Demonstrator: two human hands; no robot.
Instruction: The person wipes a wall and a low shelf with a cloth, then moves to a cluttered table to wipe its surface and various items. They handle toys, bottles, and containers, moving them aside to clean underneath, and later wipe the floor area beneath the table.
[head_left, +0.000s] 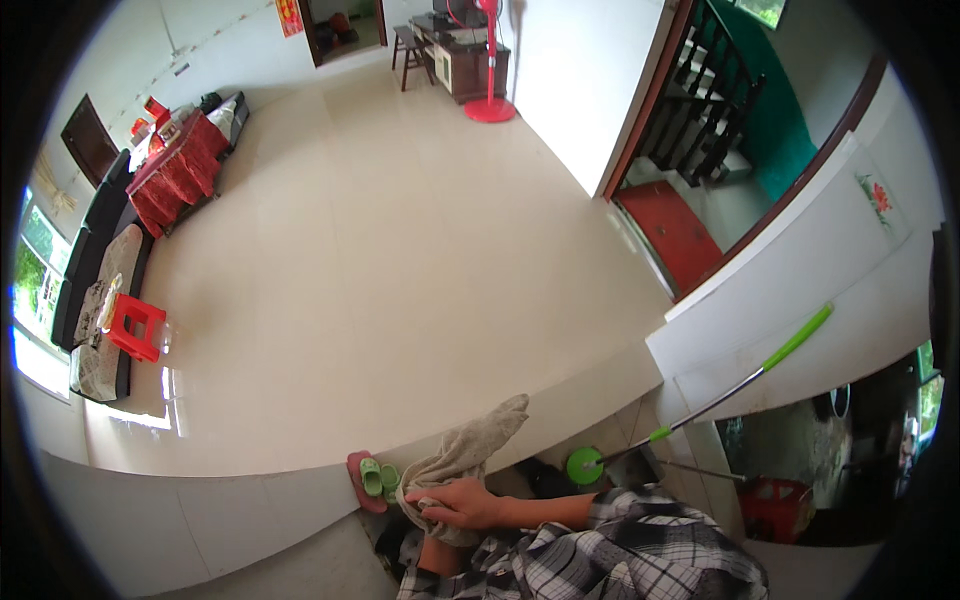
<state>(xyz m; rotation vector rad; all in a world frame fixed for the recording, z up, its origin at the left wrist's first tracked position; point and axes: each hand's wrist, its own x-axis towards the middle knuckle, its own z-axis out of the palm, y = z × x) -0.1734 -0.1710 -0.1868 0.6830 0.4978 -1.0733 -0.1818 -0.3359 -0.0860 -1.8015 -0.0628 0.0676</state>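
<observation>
My right hand (471, 504) is closed around a bunched grey-beige cloth (484, 442) at the bottom centre. One end of the cloth sticks out up and to the right, past my knuckles. From below, my left forearm (441, 556) reaches up under the cloth. The cloth and my right hand cover my left hand, so its fingers are hidden. Just left of the cloth, green clogs (379, 478) and a reddish slipper (360, 484) sit by the edge of the raised tiled floor (390, 262).
A mop with a green handle (799, 337) leans at the right. Beyond it stands a red plastic basket (776, 510). A red stool (136, 328) is beside the sofa (112, 277). Farther back are a cloth-covered table (180, 176) and a red pedestal fan (490, 111). The floor has a step edge before me.
</observation>
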